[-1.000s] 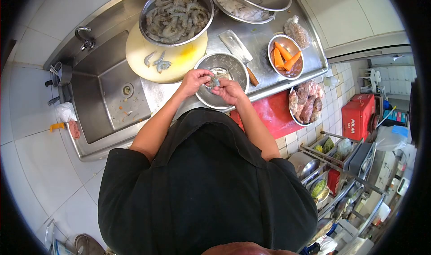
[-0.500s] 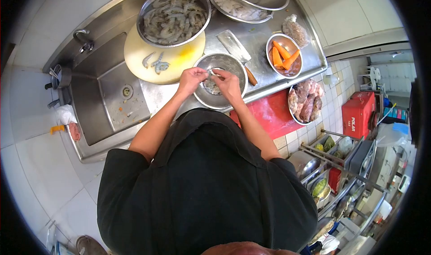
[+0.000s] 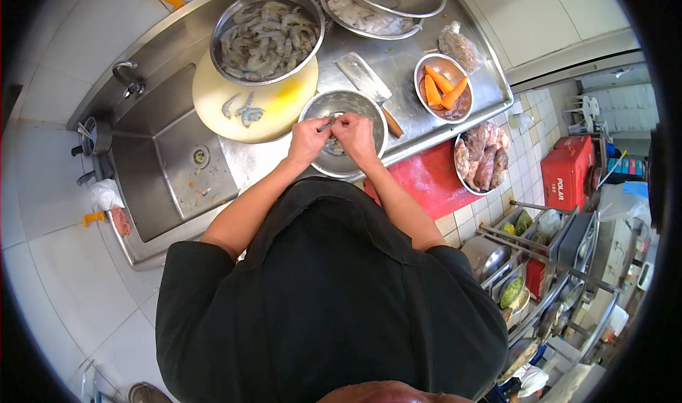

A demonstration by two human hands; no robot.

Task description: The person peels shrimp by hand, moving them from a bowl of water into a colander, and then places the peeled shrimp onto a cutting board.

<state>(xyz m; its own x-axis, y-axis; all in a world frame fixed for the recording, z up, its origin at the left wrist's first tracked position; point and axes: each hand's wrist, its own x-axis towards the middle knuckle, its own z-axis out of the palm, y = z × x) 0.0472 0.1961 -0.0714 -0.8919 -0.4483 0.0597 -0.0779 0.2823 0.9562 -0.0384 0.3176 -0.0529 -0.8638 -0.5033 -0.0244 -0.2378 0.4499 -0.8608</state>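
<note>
Over the perforated metal colander [image 3: 376,129], my left hand [image 3: 308,142] and my right hand [image 3: 355,137] are closed close together, fingertips pinching a small grey shrimp [image 3: 327,124]. Most of that shrimp is hidden behind the fingers. More pale shrimp pieces [image 3: 334,146] lie inside the colander below. Several shrimp [image 3: 249,112] rest on the round yellowish cutting board [image 3: 213,119] to the left. A large metal bowl [image 3: 215,42] heaped with whole shrimp [image 3: 270,41] stands on the board's far side.
A cleaver [image 3: 366,78] lies beyond the colander, its wooden handle toward me. Right of it are a bowl of carrots [image 3: 444,89], a bagged item [image 3: 460,48] and a meat bowl [image 3: 483,158] by a red board [image 3: 423,183]. The sink [image 3: 167,161] is on the left.
Both hands have drawn closer together over the colander, the fingers bunching around the shrimp. The whole view has shifted slightly with the head.
</note>
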